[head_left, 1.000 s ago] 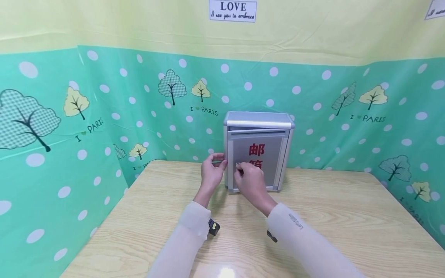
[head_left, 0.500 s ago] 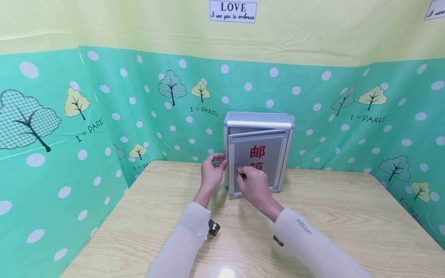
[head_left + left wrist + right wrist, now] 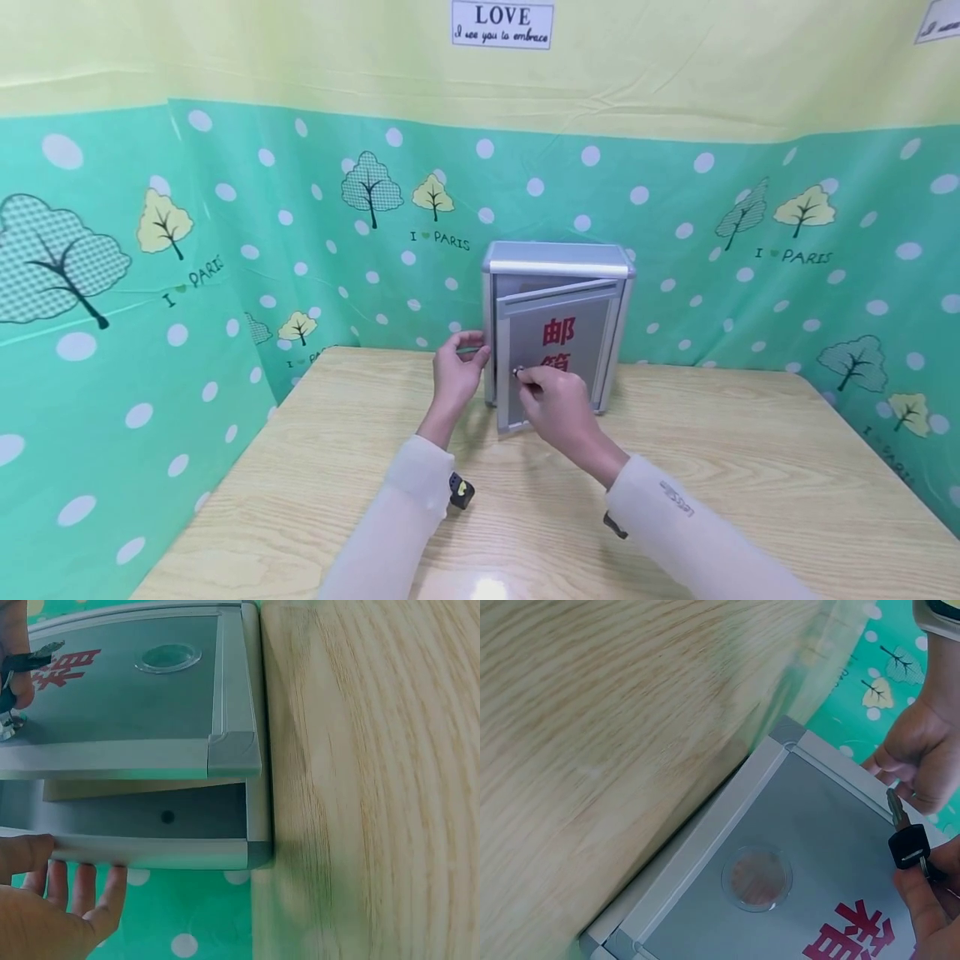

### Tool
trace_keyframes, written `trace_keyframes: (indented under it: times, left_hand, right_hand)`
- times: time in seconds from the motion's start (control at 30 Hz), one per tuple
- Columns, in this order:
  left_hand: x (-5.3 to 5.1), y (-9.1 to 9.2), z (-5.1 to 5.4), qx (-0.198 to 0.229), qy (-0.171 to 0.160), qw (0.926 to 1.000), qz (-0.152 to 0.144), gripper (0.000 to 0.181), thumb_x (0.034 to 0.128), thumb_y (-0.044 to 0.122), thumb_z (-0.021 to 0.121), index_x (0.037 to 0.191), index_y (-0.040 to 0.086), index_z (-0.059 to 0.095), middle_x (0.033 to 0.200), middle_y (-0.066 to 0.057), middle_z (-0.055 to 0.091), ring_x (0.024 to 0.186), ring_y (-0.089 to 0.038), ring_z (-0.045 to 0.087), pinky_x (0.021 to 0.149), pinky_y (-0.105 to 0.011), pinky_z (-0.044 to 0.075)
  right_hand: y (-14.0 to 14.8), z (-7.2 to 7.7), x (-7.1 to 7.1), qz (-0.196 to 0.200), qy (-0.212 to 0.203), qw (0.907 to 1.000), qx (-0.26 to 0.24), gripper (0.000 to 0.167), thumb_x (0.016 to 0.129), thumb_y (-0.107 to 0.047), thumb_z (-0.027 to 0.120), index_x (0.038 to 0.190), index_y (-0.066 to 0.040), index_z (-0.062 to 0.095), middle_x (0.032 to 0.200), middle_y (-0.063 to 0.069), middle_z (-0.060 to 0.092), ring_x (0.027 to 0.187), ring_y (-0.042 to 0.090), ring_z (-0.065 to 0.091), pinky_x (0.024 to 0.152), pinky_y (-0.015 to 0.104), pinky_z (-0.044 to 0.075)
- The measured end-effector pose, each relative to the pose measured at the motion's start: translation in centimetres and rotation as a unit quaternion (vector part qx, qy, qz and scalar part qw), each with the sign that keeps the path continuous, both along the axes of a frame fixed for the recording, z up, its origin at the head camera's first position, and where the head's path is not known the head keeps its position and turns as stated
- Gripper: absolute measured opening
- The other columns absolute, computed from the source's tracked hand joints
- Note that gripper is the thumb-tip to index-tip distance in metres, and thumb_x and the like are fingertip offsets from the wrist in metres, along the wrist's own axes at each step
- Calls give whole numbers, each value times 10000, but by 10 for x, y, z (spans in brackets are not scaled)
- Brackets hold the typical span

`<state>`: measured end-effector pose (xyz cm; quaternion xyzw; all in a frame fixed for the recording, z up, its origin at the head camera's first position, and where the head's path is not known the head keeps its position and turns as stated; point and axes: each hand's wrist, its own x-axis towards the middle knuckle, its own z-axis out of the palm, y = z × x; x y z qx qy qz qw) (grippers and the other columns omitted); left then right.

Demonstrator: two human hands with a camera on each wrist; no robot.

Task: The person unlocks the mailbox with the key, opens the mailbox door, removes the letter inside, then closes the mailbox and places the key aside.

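Observation:
A grey metal box point(image 3: 558, 258) with red characters stands upright on the table, its front door point(image 3: 558, 312) ajar on the left side. My left hand point(image 3: 456, 375) holds the box's left edge, thumb on the front rim and fingers along the side in the left wrist view. With curled fingers, my right hand point(image 3: 558, 408) pinches a key at the lock on the door's left part. A second key point(image 3: 910, 844) with a black head hangs by those fingers in the right wrist view. Inside the box, a tan surface point(image 3: 112, 787) shows through the gap.
The wooden table point(image 3: 322, 467) spreads around the box. Behind it and at both sides hangs a green and yellow curtain point(image 3: 262, 192) with dots and trees. A round clear window point(image 3: 756, 877) sits low in the door.
The door's left side has swung outward from the box, widening the gap. My right hand has moved with it toward me and slightly right; my left hand has stayed in place.

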<state>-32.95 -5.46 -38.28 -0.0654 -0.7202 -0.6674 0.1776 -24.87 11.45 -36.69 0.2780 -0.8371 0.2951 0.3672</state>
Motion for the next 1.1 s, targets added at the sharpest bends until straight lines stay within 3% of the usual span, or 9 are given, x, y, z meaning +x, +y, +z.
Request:
trace_keyframes:
  times: [0.43,0.73,1.1]
  left_hand:
    - [0,-1,-1,24,-49,10000,-4,246,940,3,712,1184,1,679,1121,-167,694,1047,-363,701,835,-318,628]
    - [1,-1,1,115,-128,9998,-32,251,934,5,722,1182,13,687,1124,-159,691,1024,-311,707,832,-322,627]
    - [3,-2,2,169,-214,9996,-87,251,938,20,722,1186,28,683,1123,-136,685,1038,-296,697,847,-314,622]
  right_hand:
    - [8,2,11,48,-60,9999,124,169,827,100,747,963,6,781,924,126,778,741,181,750,670,227,624]
    - [14,-1,17,184,315,9993,-8,200,761,154,771,914,27,786,892,139,776,763,223,762,666,273,637]
    - [28,4,23,293,215,9992,164,219,733,134,815,919,21,797,915,141,779,802,253,771,652,267,634]
